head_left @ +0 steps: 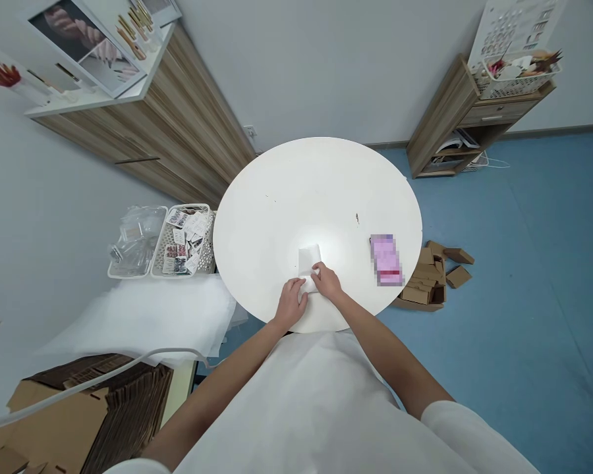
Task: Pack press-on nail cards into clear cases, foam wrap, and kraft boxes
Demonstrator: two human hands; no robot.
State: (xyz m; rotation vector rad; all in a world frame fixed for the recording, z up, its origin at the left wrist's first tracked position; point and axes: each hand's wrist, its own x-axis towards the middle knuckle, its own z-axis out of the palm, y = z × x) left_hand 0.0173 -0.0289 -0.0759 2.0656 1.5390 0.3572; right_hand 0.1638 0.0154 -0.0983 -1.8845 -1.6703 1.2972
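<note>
A small folded white sheet (pixel 309 255) lies near the front edge of the round white table (pixel 301 184). Its material looks soft and thin, though I cannot tell exactly what it is. My left hand (pixel 290 303) grips its lower left part, fingers bent and pressed to it. From the right, my right hand (pixel 327 282) pinches the sheet's middle with thumb and forefinger. Both hands are close together, and they hide part of the sheet's lower half. Whether anything lies inside the fold cannot be seen.
A blurred pinkish-purple item (pixel 387 261) lies on the table's right. Cardboard boxes (pixel 425 280) sit on the floor beyond. At left are white baskets (pixel 157 263) with packets and cards, a pile of white sheets (pixel 148 313) and stacked flat cardboard (pixel 128 408).
</note>
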